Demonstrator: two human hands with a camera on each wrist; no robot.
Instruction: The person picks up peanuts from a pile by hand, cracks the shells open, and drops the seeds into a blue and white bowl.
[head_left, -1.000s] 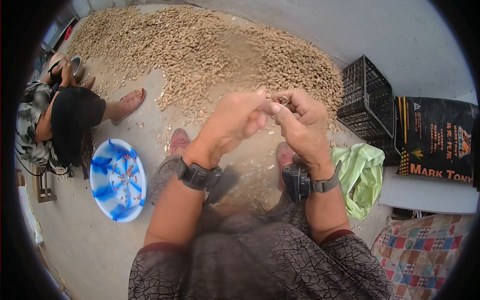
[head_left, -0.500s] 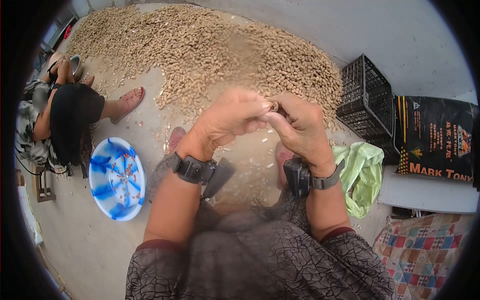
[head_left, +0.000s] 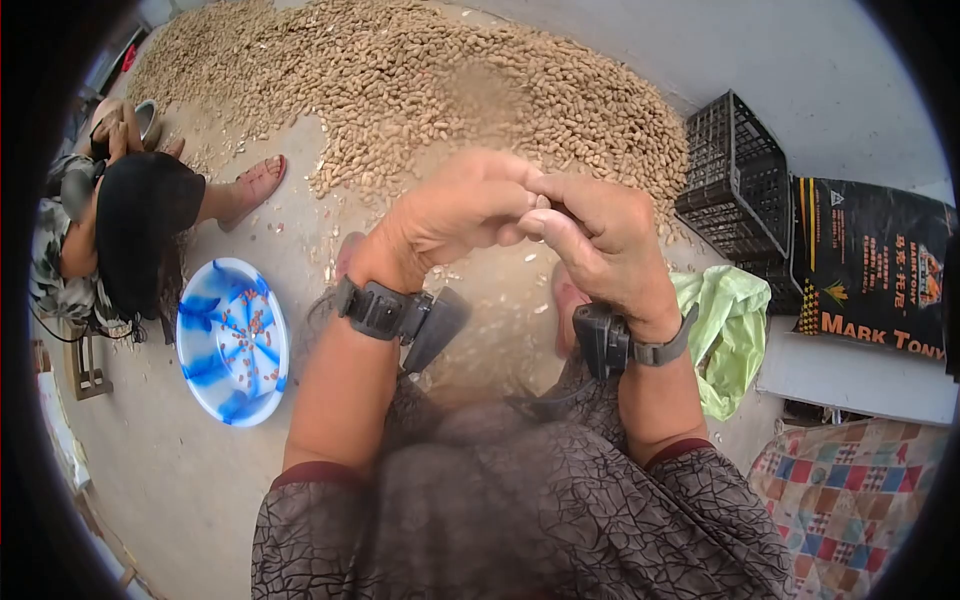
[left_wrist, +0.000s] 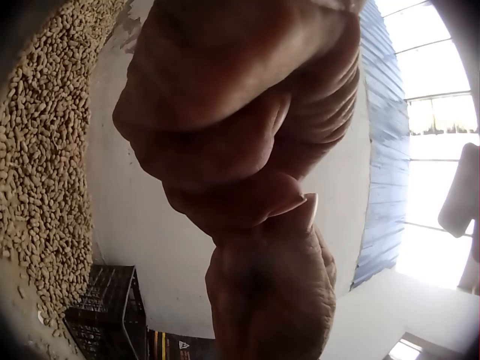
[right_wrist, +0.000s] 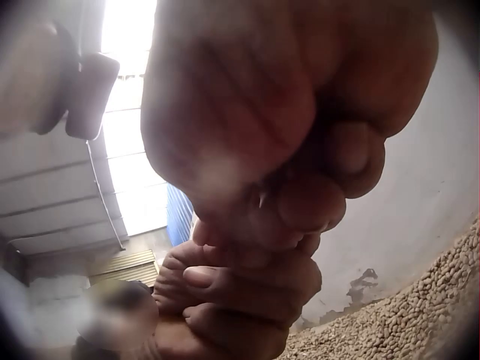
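Note:
In the head view my left hand (head_left: 450,215) and right hand (head_left: 610,235) meet fingertip to fingertip in front of my chest. The fingers of both are curled, and they pinch a peanut that the fingers now hide. My right thumb points toward the left fingertips, with the right index finger lying over the top. In the left wrist view the left hand (left_wrist: 232,90) shows folded fingers pressed against the other hand. The right wrist view has the right hand (right_wrist: 277,112) close up, its fingertips against the left one. Beyond them spreads a large heap of unshelled peanuts (head_left: 420,90).
A blue and white basin (head_left: 194,375) with scattered peanut kernels (head_left: 250,335) sits at left, near another seated person (head_left: 150,225). To the right are black crates (head_left: 735,180), a printed black sack (head_left: 870,270), a green plastic bag (head_left: 725,340) and a checked cloth (head_left: 850,500).
An opened peanut showed between my fingers a second ago, then its shell at the fingertips; now the fingers cover it. The hands have stayed together, turning slightly.

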